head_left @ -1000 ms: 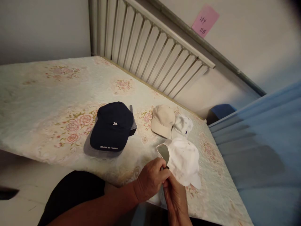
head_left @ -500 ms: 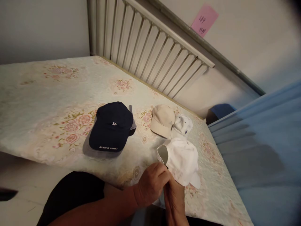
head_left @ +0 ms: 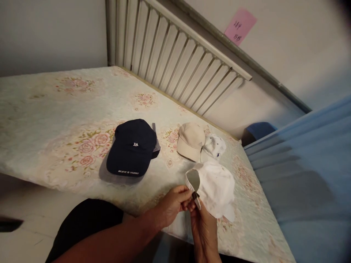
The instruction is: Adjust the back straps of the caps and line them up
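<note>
A white cap lies at the near edge of the flowered mattress, its back opening turned toward me. My left hand pinches the cap's back strap and small dark buckle at the opening. My right hand comes up from below and grips the same strap just beside the left fingers. Both hands' fingers are closed together on it. Farther back lie a navy cap with white lettering, a beige cap and a small white cap touching the beige one.
A slatted metal headboard leans along the wall behind the mattress. A pink note sticks on the wall. Blue fabric fills the right side. A blue bin stands by the wall. My dark trouser leg shows below.
My hands shifted slightly on the white cap's back strap; the left fingers now pinch it more at the tips, exposing the dark buckle. The caps on the mattress have not moved.
</note>
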A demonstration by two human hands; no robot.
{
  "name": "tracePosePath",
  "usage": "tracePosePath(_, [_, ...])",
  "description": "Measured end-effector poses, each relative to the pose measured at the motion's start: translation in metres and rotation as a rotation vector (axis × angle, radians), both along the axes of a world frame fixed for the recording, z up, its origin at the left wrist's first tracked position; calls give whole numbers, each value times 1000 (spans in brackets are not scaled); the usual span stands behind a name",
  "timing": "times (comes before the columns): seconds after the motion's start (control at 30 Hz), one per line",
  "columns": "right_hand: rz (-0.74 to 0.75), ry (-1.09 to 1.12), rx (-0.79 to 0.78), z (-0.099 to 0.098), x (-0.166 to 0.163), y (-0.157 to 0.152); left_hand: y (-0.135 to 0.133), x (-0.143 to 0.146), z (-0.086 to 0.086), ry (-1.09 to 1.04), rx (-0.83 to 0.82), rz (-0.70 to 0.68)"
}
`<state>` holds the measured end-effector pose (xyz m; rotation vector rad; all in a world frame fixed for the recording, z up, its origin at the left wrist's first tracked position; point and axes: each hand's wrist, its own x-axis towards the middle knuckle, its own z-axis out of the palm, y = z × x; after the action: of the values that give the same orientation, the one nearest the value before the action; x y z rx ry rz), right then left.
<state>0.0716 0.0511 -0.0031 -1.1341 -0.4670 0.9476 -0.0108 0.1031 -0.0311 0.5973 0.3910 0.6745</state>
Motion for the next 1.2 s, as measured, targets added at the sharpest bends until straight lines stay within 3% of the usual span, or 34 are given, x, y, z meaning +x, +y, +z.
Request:
tracePosePath(0.47, [70, 60, 17, -6, 5, -5, 1, 0, -3, -2, -6, 2])
tracePosePath(0.87, [22, 3, -35, -12, 6, -6, 2, -6, 9, -33, 57, -55])
tracePosePath(1.2, [73, 18, 51, -11, 5, -7, 3, -4, 6, -27, 108, -37])
